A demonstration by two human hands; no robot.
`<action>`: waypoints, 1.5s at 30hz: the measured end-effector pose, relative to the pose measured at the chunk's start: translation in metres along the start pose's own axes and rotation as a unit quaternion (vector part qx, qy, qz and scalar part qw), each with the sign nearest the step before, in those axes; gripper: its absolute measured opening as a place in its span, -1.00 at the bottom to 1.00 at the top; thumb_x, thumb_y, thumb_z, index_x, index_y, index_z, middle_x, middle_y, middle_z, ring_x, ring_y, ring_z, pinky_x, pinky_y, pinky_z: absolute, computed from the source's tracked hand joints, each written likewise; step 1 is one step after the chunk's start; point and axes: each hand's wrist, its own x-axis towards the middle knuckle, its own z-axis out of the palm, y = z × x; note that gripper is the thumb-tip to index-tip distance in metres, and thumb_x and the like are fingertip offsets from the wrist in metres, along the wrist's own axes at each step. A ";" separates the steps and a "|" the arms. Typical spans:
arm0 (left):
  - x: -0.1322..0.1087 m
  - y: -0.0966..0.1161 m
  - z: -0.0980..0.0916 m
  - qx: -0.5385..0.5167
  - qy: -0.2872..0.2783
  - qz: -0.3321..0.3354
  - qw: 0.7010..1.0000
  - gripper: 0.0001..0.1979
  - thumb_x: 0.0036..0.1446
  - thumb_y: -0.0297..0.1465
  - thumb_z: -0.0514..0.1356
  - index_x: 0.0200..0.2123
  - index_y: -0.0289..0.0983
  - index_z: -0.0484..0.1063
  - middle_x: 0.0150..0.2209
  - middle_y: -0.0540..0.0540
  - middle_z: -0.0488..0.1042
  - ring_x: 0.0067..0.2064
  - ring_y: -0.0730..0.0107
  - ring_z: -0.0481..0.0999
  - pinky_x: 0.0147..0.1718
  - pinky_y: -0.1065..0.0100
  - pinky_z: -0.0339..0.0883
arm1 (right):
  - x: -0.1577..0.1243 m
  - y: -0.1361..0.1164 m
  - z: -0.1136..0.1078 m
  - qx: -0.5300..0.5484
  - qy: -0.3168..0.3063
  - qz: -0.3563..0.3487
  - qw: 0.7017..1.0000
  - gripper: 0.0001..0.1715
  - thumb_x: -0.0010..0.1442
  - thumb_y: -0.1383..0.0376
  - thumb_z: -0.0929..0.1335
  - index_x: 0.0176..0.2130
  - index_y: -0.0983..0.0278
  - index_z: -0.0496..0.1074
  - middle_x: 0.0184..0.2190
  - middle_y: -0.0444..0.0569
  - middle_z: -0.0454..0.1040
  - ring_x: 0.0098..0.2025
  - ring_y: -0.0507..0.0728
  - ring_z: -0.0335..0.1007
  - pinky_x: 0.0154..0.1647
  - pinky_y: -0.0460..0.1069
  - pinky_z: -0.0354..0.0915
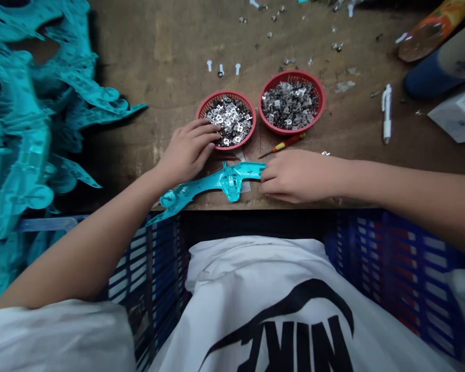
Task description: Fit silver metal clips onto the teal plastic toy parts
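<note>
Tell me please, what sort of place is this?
It is probably a small workshop for hand assembly. A worn wooden workbench holds red plastic baskets of small metal clips. A heap of turquoise moulded plastic parts lies beside it, and blue plastic crates stand below.

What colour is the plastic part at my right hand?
Turquoise plastic part, best in the head view.

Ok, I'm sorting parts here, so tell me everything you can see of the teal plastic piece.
The teal plastic piece is long, narrow and glossy, with a wider, branching section near its middle and a rounded lump toward one tapering end. It lies across the front edge of the wooden table, that end jutting past it. The right hand touches its other end.
</note>
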 end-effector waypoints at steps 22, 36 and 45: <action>-0.025 0.133 -0.005 -0.328 0.171 -0.127 0.920 -0.66 0.43 -0.06 0.67 -0.18 -0.05 0.65 -0.09 -0.03 0.87 -0.01 0.08 0.93 0.07 -0.06 0.91 | 0.002 -0.031 -0.013 0.225 0.280 0.160 0.919 -0.64 0.78 0.17 0.47 0.39 0.19 0.75 0.12 0.06 0.87 0.07 0.25 0.78 0.20 0.13 0.60; -0.035 0.125 0.007 -0.445 -0.004 -0.136 0.885 -0.59 0.62 0.00 0.57 0.28 -0.12 0.79 0.31 -0.22 0.88 0.36 -0.19 0.92 0.46 -0.13 0.86 | -0.011 0.003 -0.009 0.136 0.215 0.149 0.956 -0.80 0.76 0.26 0.46 0.11 0.16 0.77 0.09 0.03 0.81 0.15 0.26 0.78 0.21 0.12 0.61; -0.041 0.098 0.025 0.012 -0.218 0.222 0.950 -0.38 0.85 -0.30 0.12 0.78 -0.34 0.47 0.76 -0.41 0.48 0.89 -0.17 0.31 0.93 -0.26 0.15 | -0.010 0.047 0.021 0.121 0.075 0.092 0.986 -0.67 0.73 0.36 0.35 0.06 0.25 0.76 0.06 0.13 0.75 0.01 0.22 0.64 0.06 0.17 0.48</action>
